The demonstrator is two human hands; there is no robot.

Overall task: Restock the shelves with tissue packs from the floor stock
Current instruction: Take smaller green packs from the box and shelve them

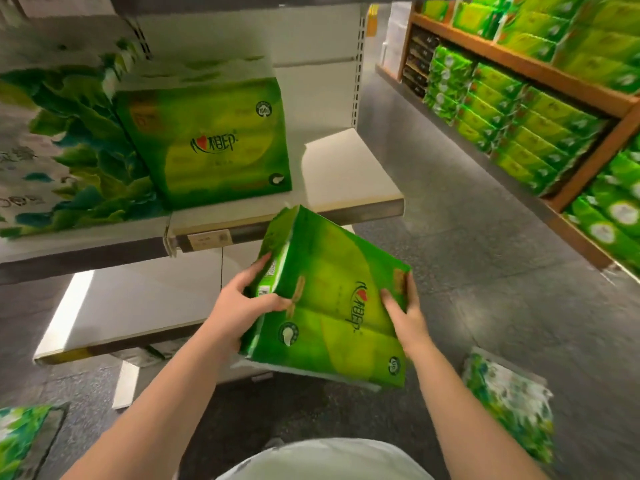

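Both hands grip a tilted green pack [332, 299] in the air below the shelf [349, 174]: left hand [242, 303] at its barcoded end, right hand [405, 313] on the printed face.

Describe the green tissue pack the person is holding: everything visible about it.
The green tissue pack is a large block in glossy plastic wrap, bright green with yellow-green panels, a red heart logo and dark lettering, with a barcode on its narrow side. It is tilted in the air below the shelf edge. The left hand grips its narrow side; the right hand grips the opposite edge.
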